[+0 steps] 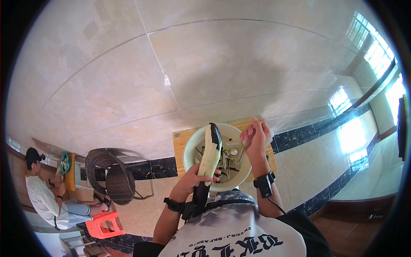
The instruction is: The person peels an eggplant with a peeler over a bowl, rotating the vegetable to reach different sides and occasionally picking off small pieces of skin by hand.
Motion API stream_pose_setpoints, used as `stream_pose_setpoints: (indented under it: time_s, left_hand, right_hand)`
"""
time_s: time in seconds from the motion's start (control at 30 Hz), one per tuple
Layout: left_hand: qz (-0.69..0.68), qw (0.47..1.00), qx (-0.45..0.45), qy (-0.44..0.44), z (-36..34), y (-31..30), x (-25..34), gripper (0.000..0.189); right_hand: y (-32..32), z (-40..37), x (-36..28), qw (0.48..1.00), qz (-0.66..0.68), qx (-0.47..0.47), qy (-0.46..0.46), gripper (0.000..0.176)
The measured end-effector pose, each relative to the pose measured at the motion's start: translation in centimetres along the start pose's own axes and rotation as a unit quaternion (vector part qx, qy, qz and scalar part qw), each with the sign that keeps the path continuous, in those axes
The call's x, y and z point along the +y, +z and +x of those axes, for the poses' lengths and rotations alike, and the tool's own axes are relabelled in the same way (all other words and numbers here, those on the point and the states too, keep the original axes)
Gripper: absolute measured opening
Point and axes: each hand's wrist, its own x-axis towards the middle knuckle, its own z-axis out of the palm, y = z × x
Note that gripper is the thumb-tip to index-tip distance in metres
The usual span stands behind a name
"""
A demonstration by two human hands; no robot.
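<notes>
My left hand (193,179) is wrapped round the lower part of a long eggplant (209,157), which stands tilted over the basin. Most of its upper length is pale and peeled, with dark skin left near the tip and at the lower end. My right hand (258,136) is closed above the basin's right rim, apart from the eggplant. It grips what looks like a pale peeler (240,145), partly hidden by the fingers. Below both hands, the cream basin (187,150) holds dark and pale strips of peel (227,164).
The basin stands on a wooden table (180,143) against a tiled wall (222,64). To the left are a dark wicker chair (120,184) and a red stool (104,224). Further left sits another person (47,195) beside a teal basin (65,162).
</notes>
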Motion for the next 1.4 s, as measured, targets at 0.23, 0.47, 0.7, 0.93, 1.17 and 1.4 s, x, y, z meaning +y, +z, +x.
stream_pose_setpoints:
  time_s: [0.23,0.47,0.7,0.93,1.17,1.4]
  left_hand:
    - [-0.007,0.999,-0.023,-0.034,0.0,0.3,-0.3,0.035]
    - [0.035,0.997,-0.030,-0.061,-0.7,1.8,0.1,0.029]
    - [0.060,0.995,-0.031,-0.070,-1.0,1.8,0.0,0.036]
    - [0.085,0.993,-0.046,-0.063,-1.9,1.6,0.0,0.043]
    - [0.064,0.995,-0.046,-0.059,-2.3,1.5,-0.3,0.041]
    - [0.063,0.994,-0.046,-0.079,-2.8,1.0,-0.7,0.040]
  right_hand:
    - [0.7,0.0,0.2,0.996,0.045,-0.062,0.053,0.033]
    - [1.6,-0.8,0.0,0.994,-0.012,-0.096,0.058,0.032]
    - [1.3,-0.8,0.3,0.994,-0.041,-0.095,0.041,0.033]
    - [0.6,-0.4,0.0,0.995,-0.063,-0.073,0.037,0.032]
    - [0.6,-0.1,-0.3,0.995,-0.074,-0.066,0.014,0.032]
    - [0.0,0.4,0.0,0.996,-0.050,-0.067,-0.003,0.030]
